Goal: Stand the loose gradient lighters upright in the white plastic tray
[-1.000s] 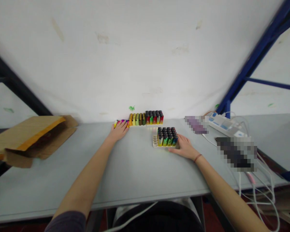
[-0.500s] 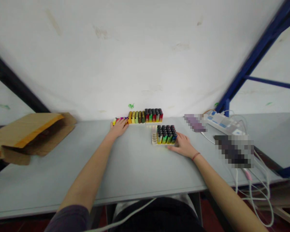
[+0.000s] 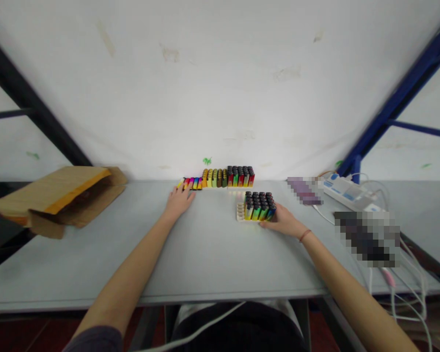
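Observation:
A white tray [image 3: 241, 212] holds several rows of black-topped lighters [image 3: 259, 206] upright; slots at its left end hold none. My right hand [image 3: 285, 221] grips the tray's right end, thumb along the front edge, the other fingers partly hidden behind the lighters. At the back of the table, my left hand [image 3: 179, 201] rests with fingers apart, fingertips at a row of brightly coloured lighters [image 3: 193, 183]. It holds none of them, and its fingers cover part of the row's left end.
Beside the coloured row stand yellow and brown lighters [image 3: 214, 179] and another tray of black-topped lighters [image 3: 241, 177] against the wall. A cardboard box [image 3: 51, 195] lies open at left. A power strip [image 3: 348, 192], blurred devices and white cables occupy the right.
My left hand has drawn back a little, so more of the coloured lighters show. My right hand keeps hold of the tray. The whole view has shifted slightly.

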Motion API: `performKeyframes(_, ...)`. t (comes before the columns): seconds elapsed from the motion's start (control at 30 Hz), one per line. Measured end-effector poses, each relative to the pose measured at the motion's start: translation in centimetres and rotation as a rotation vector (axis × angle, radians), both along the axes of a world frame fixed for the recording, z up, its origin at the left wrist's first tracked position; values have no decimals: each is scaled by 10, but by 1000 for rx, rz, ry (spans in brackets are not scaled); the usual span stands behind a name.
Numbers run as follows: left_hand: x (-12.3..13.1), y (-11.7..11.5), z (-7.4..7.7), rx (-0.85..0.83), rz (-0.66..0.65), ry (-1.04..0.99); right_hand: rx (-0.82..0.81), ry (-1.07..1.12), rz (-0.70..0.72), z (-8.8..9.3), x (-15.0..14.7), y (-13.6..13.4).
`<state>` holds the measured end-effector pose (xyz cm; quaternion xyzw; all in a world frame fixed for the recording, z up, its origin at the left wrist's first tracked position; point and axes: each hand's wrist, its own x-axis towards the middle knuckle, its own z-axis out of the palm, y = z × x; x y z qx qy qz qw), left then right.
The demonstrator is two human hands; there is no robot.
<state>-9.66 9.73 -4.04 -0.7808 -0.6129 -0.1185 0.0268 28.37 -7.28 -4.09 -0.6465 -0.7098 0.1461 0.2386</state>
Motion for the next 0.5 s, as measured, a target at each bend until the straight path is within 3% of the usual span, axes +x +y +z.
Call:
performKeyframes(0.2, 9, 11, 2, 85, -16, -64, -1, -30, -67, 3, 0, 3)
performKeyframes(0.27, 12, 8, 3, 113, 16, -113, 12, -44, -85, 1, -1, 3)
performKeyframes(0.33, 19, -1, 6, 186, -35, -212, 40, -35, -58, -1, -2, 3)
performKeyframes(0.43, 42, -24, 11, 223, -380, -399, 58, 9, 7, -3, -5, 4)
performKeyframes(0.5, 68, -44, 12, 82, -659, -472, 28, 36, 10, -4, -6, 4)
